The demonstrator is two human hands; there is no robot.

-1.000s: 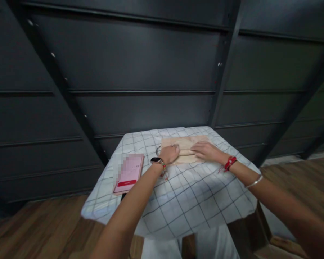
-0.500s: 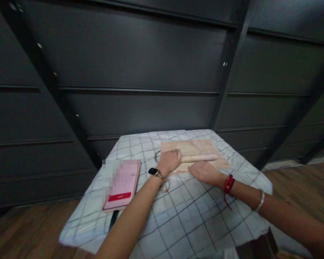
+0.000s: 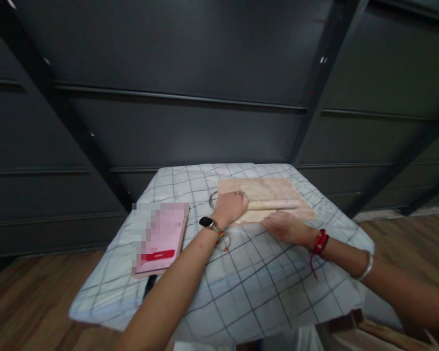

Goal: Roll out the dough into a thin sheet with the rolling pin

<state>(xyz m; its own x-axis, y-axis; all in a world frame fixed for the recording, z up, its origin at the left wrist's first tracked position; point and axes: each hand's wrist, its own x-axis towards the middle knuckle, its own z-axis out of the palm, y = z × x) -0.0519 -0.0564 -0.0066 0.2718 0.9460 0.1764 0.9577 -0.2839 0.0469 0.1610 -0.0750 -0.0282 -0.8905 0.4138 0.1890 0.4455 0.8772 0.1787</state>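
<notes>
A pale rolling pin (image 3: 272, 204) lies crosswise on a flat, pale sheet that looks like dough (image 3: 256, 191). Under them is a beige rectangular board (image 3: 303, 210) with a metal ring (image 3: 211, 200) at its left edge. My left hand (image 3: 232, 205) is closed round the pin's left end, hiding it. At the near edge of the board, my right hand (image 3: 283, 226) has its fingers curled together, slightly blurred. Whatever is between those fingers is hidden.
A pink tablet-like device (image 3: 164, 234) with a red bar lies left of my left forearm. A checked white cloth (image 3: 237, 292) covers the table. Dark metal panels (image 3: 190, 131) rise behind it. An open box (image 3: 380, 331) stands at the bottom right.
The view has tilted down slightly, so the wall's rails sit differently. My right hand has shifted a little right and away from the rolling pin. My left hand keeps its hold.
</notes>
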